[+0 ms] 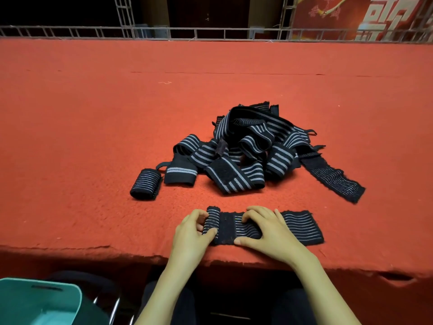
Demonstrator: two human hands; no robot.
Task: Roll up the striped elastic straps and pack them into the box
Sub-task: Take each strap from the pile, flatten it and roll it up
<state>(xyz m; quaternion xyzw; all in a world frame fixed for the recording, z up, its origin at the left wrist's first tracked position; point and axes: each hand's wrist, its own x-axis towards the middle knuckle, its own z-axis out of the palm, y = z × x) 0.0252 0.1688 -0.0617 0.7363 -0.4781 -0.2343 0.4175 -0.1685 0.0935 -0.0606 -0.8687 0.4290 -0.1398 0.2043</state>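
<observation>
A black strap with thin grey stripes (302, 227) lies flat along the near edge of the red table. Its left end is curled into a small roll. My left hand (193, 233) pinches that roll between thumb and fingers. My right hand (264, 231) lies on the strap just right of the roll, fingers curled over it, thumb at its near edge. Behind lies a tangled pile of striped straps (243, 148). One finished roll (145, 184) lies left of the pile. A teal box (35, 303) stands below the table at the lower left.
The red felt table (93, 118) stretches far back to a white metal railing (210, 34). One loose thin-striped strap (335, 179) trails off the pile to the right. A chair's chrome frame (114, 308) shows beside the box. My legs are under the table edge.
</observation>
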